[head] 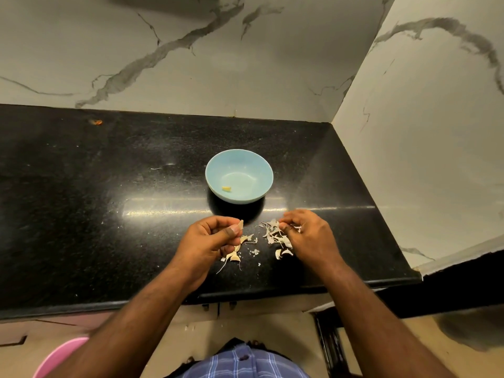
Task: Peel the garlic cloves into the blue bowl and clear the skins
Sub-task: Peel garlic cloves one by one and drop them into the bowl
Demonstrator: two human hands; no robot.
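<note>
A light blue bowl (239,180) stands on the black counter with one peeled garlic clove (226,189) inside. In front of it my left hand (210,241) pinches a garlic clove (240,225) between thumb and fingers. My right hand (308,236) hovers low over a pile of papery garlic skins (274,234), its fingertips pinching a bit of skin. Unpeeled cloves (234,256) lie just under my left hand, and two more cloves (283,252) lie beside my right hand.
The black granite counter (109,203) meets marble walls at the back and on the right (425,148). Its front edge runs just below my wrists. A pink round object (58,358) shows on the floor at the lower left.
</note>
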